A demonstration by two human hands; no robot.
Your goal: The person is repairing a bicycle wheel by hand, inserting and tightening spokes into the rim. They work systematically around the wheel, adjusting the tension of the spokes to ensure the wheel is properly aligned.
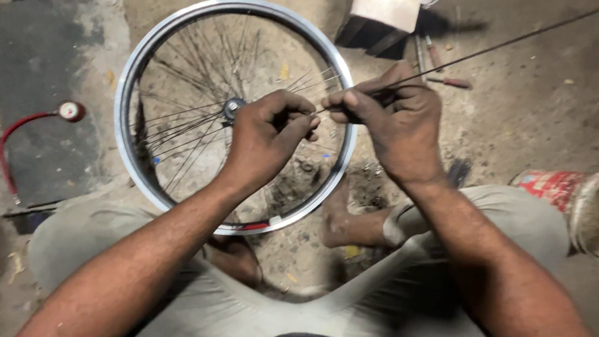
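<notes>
The right grip [363, 105] pinches a long thin spoke [498, 45] whose axis runs up and away to the right. Its near end points left at the left grip [285, 120], closed just beside it, near the hub [233, 106] of the wheel [131, 67] on the floor.

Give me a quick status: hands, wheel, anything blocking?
Left hand at hub. Right hand pinching long spoke. Wheel rim flat on ground. Nothing blocking.
</notes>
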